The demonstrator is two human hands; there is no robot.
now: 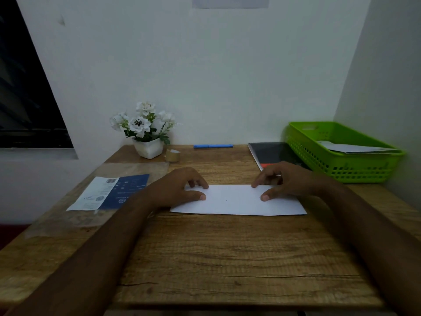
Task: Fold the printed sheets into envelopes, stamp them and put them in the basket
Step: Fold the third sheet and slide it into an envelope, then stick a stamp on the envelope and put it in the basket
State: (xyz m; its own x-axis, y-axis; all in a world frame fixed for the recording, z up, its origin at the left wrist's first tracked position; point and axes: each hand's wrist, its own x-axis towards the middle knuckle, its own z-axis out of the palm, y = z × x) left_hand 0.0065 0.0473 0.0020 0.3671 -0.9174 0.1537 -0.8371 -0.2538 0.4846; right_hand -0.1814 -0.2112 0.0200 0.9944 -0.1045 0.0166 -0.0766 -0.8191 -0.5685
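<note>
A folded white sheet [237,200] lies flat in the middle of the wooden table [227,258]. My left hand [180,188] rests on its left end, thumb and fingertips pressing the paper. My right hand [282,181] presses the right end, index fingertip on the far edge and thumb on the sheet. A printed blue and white sheet [109,192] lies at the left inside a clear plastic sleeve. The green basket [341,169] stands at the far right with white folded paper [355,148] inside.
A white pot of white flowers [145,131] stands at the back left, a roll of tape [172,155] beside it. A blue pen [213,146] lies along the back edge. A black notebook [273,153] lies left of the basket. Walls close the back and right.
</note>
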